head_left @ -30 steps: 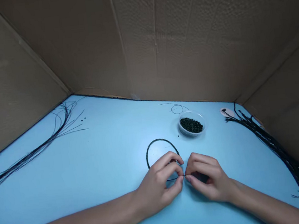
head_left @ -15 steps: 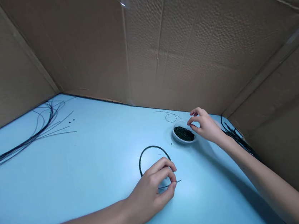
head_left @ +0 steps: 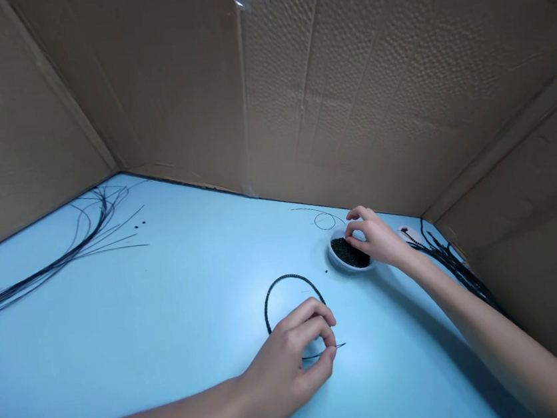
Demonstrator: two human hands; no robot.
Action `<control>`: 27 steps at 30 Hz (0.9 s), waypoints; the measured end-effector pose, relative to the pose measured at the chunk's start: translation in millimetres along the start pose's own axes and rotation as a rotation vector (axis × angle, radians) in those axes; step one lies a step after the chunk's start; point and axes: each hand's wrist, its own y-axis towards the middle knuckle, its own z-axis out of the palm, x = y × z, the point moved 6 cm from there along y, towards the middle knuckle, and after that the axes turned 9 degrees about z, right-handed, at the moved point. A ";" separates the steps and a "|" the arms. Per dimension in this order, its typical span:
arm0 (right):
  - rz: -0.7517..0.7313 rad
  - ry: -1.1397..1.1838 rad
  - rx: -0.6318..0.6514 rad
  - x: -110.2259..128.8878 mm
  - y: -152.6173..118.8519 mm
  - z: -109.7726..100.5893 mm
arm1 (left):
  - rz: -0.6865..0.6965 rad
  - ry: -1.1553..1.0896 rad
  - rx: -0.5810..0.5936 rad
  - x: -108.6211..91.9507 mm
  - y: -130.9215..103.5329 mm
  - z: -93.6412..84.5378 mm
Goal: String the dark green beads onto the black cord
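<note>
Near the front middle, my left hand (head_left: 300,354) pinches a thin dark wire between thumb and index finger, its ends poking out to the right. The wire belongs to a ring of small dark beads (head_left: 290,277), which curves behind my fingers. My right hand (head_left: 373,237) reaches over the right rim of a small clear bowl (head_left: 336,264). Its thumb and index fingertips are together at the dark green beads (head_left: 348,253) in the bowl. Whether a bead is between those fingertips is too small to tell.
A bundle of dark wires (head_left: 58,262) lies at the left. Dark beaded strands (head_left: 459,269) lie at the right edge, beside a white round piece (head_left: 409,234). Behind the bowl is a loose looped wire (head_left: 325,221). Cardboard walls (head_left: 184,85) enclose the blue table (head_left: 193,299).
My right hand has lowered into the bowl, and its thumb and index finger have closed together. My left hand keeps its pinch on the wire. The view has shifted slightly.
</note>
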 end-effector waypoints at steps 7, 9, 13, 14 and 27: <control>-0.039 0.306 -0.105 50.8 -42.5 -27.8 | 0.071 -0.018 -0.123 -7.7 0.3 -8.4; -0.077 0.513 -0.097 74.2 -65.9 -22.8 | 0.099 -0.031 -0.164 -10.6 0.2 -12.0; -0.036 0.739 -0.042 93.8 -101.1 6.5 | 0.122 -0.046 -0.210 -12.9 1.0 -16.3; -0.008 0.785 -0.037 92.2 -105.6 14.1 | 0.114 -0.047 -0.206 -12.5 1.3 -16.2; 0.113 1.059 0.075 74.5 -111.6 43.2 | 0.026 -0.030 -0.185 -7.6 3.9 -16.5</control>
